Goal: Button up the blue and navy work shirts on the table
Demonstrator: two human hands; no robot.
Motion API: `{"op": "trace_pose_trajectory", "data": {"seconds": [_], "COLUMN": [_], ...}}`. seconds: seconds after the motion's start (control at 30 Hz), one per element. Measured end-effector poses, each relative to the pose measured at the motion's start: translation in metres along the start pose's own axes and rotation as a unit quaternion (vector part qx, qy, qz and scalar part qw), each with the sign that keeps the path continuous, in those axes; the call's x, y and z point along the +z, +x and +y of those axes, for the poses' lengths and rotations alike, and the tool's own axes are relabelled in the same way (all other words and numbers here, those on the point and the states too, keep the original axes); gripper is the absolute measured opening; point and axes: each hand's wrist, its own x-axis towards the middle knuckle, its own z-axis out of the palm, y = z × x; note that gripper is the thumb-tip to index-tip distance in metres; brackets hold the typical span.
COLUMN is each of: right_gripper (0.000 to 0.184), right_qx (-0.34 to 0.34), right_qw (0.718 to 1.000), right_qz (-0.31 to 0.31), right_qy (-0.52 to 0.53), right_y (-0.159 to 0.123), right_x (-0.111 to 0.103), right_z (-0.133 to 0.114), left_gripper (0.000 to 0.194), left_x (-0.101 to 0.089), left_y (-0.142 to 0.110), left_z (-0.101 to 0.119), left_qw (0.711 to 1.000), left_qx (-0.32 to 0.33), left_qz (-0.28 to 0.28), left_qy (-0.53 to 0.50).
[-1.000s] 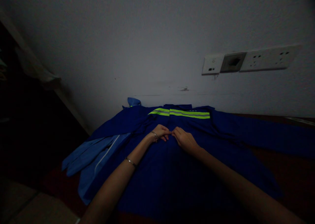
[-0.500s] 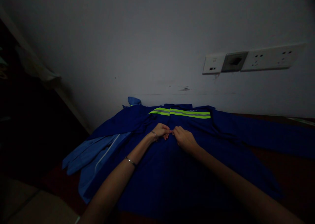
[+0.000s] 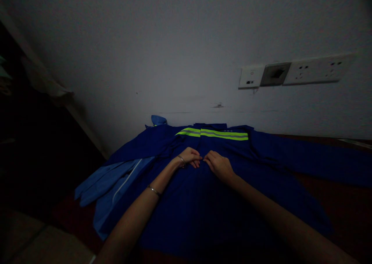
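Observation:
A dark blue work jacket (image 3: 174, 202) lies spread out with its collar end against the wall. A yellow-green reflective band (image 3: 223, 135) with a grey stripe crosses its chest. My left hand (image 3: 190, 156), with a bangle at the wrist, pinches the jacket's front edge just below the band. Close beside it, my right hand (image 3: 219, 165) is closed in a pinch on the same front opening. The fingertips nearly meet; whether a button or other fastener lies between them is too dark to tell.
A lighter blue garment (image 3: 116, 179) with white piping sticks out from under the jacket's left side. Above the jacket runs the pale wall (image 3: 174, 62) with a row of sockets (image 3: 310, 72). The dark red surface (image 3: 319, 194) shows at the right, floor tiles (image 3: 43, 240) at lower left.
Both hands have shifted very slightly down the front opening, and the fingertips have moved a little apart. The jacket lies nearly as before.

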Motion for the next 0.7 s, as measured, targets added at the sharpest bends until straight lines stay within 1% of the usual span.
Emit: {"op": "trace_pose_trajectory", "data": {"seconds": [0.1,0.2,0.3,0.37,0.47,0.7], "right_gripper": [0.016,0.019,0.024,0.026,0.025,0.023], "right_qx": [0.077,0.164,0.208,0.223,0.233,0.217], "right_qw": [0.991,0.964,0.936,0.925,0.920,0.926], "right_qz": [0.024,0.075,0.108,0.115,0.111,0.095], "right_qy": [0.103,0.195,0.264,0.285,0.295,0.294], "right_y": [0.001,0.005,0.009,0.010,0.010,0.008], "right_x": [0.003,0.008,0.013,0.014,0.013,0.012], "right_z": [0.006,0.013,0.020,0.022,0.022,0.020], "left_gripper": [0.033,0.037,0.039,0.039,0.040,0.041], "left_x": [0.000,0.004,0.006,0.006,0.003,0.001], "left_y": [-0.001,-0.001,0.002,0.005,0.008,0.006], "left_z": [0.000,0.000,-0.002,-0.004,-0.006,-0.002], "left_qw": [1.000,1.000,0.999,0.999,0.998,0.997], "left_qx": [-0.013,-0.019,-0.022,-0.026,-0.028,-0.031], "left_qz": [-0.013,0.002,0.025,0.032,0.034,0.052], "left_qy": [0.024,0.025,0.008,-0.006,-0.032,-0.055]}}
